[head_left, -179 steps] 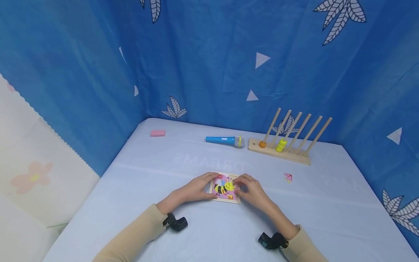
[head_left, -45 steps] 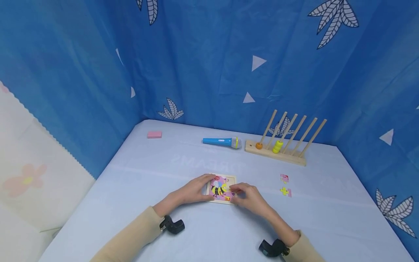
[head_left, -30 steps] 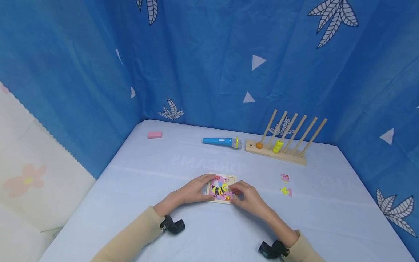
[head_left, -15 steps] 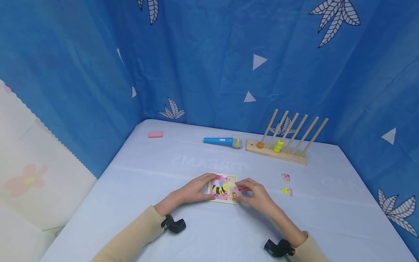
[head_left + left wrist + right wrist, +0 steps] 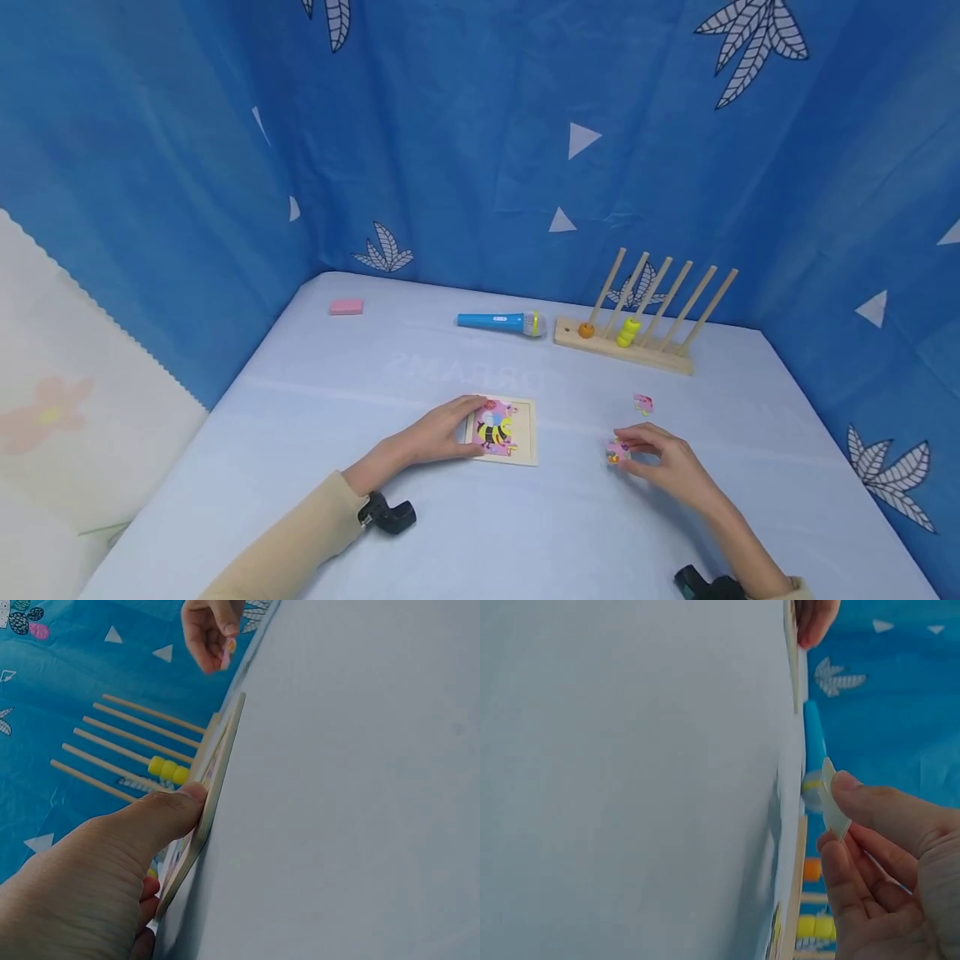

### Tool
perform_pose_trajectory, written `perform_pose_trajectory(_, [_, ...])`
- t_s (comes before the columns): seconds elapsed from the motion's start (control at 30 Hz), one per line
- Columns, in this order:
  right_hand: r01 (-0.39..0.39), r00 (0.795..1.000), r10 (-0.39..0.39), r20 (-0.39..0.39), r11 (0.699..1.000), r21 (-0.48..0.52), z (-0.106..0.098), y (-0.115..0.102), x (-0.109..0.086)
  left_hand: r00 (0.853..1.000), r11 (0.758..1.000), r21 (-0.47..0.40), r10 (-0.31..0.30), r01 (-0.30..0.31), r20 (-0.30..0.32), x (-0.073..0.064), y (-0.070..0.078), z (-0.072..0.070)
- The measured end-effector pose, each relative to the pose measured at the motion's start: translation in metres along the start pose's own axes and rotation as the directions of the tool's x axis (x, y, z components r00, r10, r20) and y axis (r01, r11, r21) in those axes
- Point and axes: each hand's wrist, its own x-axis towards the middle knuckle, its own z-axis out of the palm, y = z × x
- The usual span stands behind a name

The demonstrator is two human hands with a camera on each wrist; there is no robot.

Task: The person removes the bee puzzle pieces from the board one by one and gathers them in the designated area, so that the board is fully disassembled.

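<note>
Wooden bee jigsaw tray (image 5: 528,433) is gripped by the left hand (image 5: 431,435); the right hand (image 5: 667,465) pinches a pink jigsaw piece (image 5: 617,454). Between tray and the surface's (image 5: 480,542) far edge, faint "DREAMS" lettering (image 5: 417,367) reads reversed.

Around me the light is bright, soft and even on the table (image 5: 465,542), with a faint shadow near the right hand (image 5: 667,467). The flowered cloth (image 5: 45,492) seems washed out. Print on the puzzle piece (image 5: 617,453) looks unsharp. Both wrist views are dimmer and greyer, with soft-edged shadows.
</note>
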Motion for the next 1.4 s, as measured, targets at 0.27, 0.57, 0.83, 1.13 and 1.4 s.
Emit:
perform_pose_trajectory(0.27, [-0.015,1.0,0.015,-0.004,0.998,-0.056,-0.018,0.018,-0.021,1.0,1.0,0.005,-0.008,0.008,0.002,-0.002,-0.002,0.0])
perform_pose_trajectory(0.57, [-0.024,1.0,0.02,-0.02,0.979,-0.205,-0.018,0.024,-0.027,1.0,1.0,0.004,-0.015,0.015,0.001,-0.004,-0.003,0.001])
perform_pose_trajectory(0.83, [0.035,0.999,-0.038,-0.007,0.967,-0.252,-0.017,0.031,-0.025,1.0,1.0,0.015,-0.011,0.011,-0.003,-0.005,-0.004,-0.001])
perform_pose_trajectory(1.13, [0.065,0.994,-0.074,-0.079,0.992,-0.107,-0.035,-0.017,0.01,1.0,1.0,0.006,-0.013,0.013,-0.003,-0.003,-0.004,-0.002])
perform_pose_trajectory(1.4, [0.093,0.995,-0.089,-0.051,0.992,0.086,0.026,-0.053,0.073,1.0,1.0,-0.016,-0.009,0.009,0.016,0.001,-0.002,-0.001])
